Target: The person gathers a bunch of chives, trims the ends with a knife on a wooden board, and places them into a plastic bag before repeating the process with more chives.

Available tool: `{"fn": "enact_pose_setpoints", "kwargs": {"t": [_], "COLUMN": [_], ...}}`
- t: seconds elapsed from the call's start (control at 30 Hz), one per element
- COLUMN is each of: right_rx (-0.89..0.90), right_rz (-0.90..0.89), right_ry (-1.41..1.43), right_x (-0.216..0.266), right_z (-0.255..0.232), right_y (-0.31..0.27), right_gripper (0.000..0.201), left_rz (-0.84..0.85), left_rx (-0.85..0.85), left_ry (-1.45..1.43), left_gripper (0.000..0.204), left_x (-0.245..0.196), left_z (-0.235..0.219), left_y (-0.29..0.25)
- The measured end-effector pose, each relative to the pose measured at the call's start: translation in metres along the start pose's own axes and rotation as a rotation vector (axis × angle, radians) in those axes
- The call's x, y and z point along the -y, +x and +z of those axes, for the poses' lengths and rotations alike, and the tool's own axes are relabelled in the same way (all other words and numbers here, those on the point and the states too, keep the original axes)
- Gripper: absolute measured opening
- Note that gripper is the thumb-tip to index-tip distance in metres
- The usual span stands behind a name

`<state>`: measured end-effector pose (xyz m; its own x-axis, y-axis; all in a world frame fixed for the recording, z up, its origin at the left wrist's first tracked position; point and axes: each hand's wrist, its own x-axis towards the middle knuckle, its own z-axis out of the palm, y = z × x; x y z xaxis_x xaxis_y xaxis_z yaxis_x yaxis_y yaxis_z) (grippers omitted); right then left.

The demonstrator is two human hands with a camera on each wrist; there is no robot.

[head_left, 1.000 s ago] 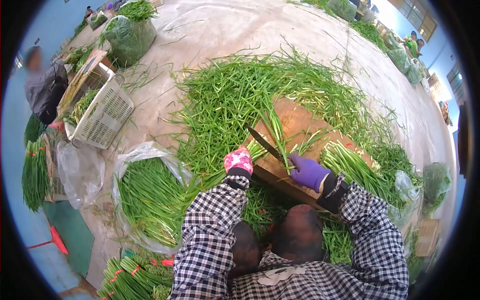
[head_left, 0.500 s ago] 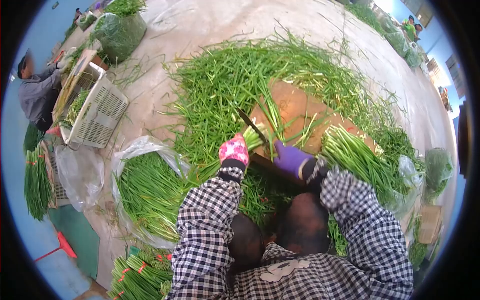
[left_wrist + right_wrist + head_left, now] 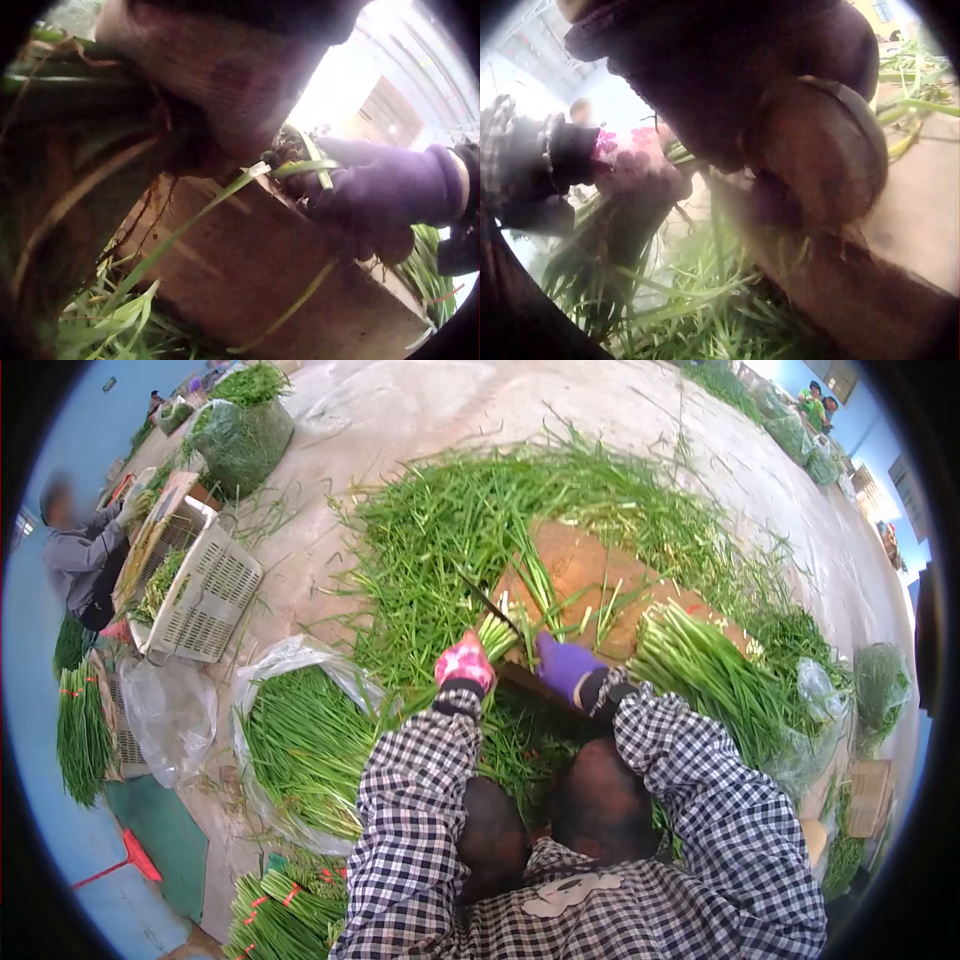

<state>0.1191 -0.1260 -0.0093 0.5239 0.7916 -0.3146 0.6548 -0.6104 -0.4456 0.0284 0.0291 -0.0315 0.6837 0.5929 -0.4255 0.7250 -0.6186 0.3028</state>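
A clear bag [image 3: 300,653] held long green stalks [image 3: 300,735] and a white crate [image 3: 225,595] held loose greens [image 3: 163,575]. At the edge of the brown worktop [image 3: 575,550], the left hand [image 3: 465,663] gripped a stalk bundle [image 3: 496,639]; the right hand [image 3: 565,663], gripping a knife [image 3: 488,603], had moved closer to it than a second earlier.

No lettering, label, brand or number can be read clearly. The flat, angular brown board [image 3: 600,565] bears a faint dark scrawl on its top, too indistinct to decipher.
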Motion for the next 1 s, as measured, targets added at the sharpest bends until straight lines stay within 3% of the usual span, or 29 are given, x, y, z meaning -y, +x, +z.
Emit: {"fn": "enact_pose_setpoints", "kwargs": {"t": [0.2,0.27,0.4,0.47,0.53,0.6,0.63,0.7,0.73,0.8,0.87,0.9,1.0], "right_rx": [0.110,0.063,-0.209,-0.410,-0.506,-0.596,-0.562,-0.448,-0.373,-0.355,-0.362,-0.262,-0.455], "right_rz": [0.025,0.047,0.213,0.391,0.507,0.632,0.565,0.469,0.436,0.437,0.387,0.382,0.127], "right_ry": [-0.081,-0.083,-0.036,-0.036,0.023,0.084,-0.023,-0.162,-0.189,-0.211,-0.280,-0.259,-0.248], "right_x": [-0.020,-0.031,-0.094,-0.139,-0.166,-0.172,-0.157,-0.118,-0.099,-0.101,-0.106,-0.102,-0.057], "right_z": [-0.024,-0.038,-0.064,-0.072,-0.083,-0.089,-0.090,-0.097,-0.099,-0.084,-0.072,-0.077,-0.099], "right_y": [-0.013,0.007,0.070,0.103,0.120,0.115,0.105,0.079,0.066,0.056,0.055,0.049,0.016], "right_gripper": [0.030,0.029,0.032,0.033,0.033,0.033,0.034,0.032,0.030,0.030,0.039,0.042,0.034], "left_rz": [-0.242,-0.163,-0.119,-0.041,-0.051,0.091,0.125,0.175,0.186,0.337,0.433,0.511,0.414], "left_rx": [-0.028,-0.125,-0.183,-0.322,-0.321,-0.400,-0.358,-0.275,-0.264,-0.571,-0.656,-0.738,-1.039], "left_ry": [-0.133,-0.157,-0.267,-0.282,-0.351,-0.568,-1.059,-1.757,-1.752,-1.531,-1.439,-1.343,-1.202], "left_gripper": [0.050,0.056,0.063,0.074,0.072,0.064,0.060,0.055,0.055,0.057,0.055,0.053,0.042], "left_x": [0.068,0.091,0.113,0.135,0.128,0.158,0.155,0.161,0.161,0.155,0.142,0.136,0.127], "left_z": [-0.018,-0.004,-0.006,0.009,-0.020,-0.003,-0.011,-0.022,-0.031,-0.061,-0.098,-0.119,-0.177], "left_y": [-0.019,-0.021,-0.032,-0.031,-0.047,-0.033,-0.034,-0.028,-0.030,-0.050,-0.079,-0.094,-0.132]}}
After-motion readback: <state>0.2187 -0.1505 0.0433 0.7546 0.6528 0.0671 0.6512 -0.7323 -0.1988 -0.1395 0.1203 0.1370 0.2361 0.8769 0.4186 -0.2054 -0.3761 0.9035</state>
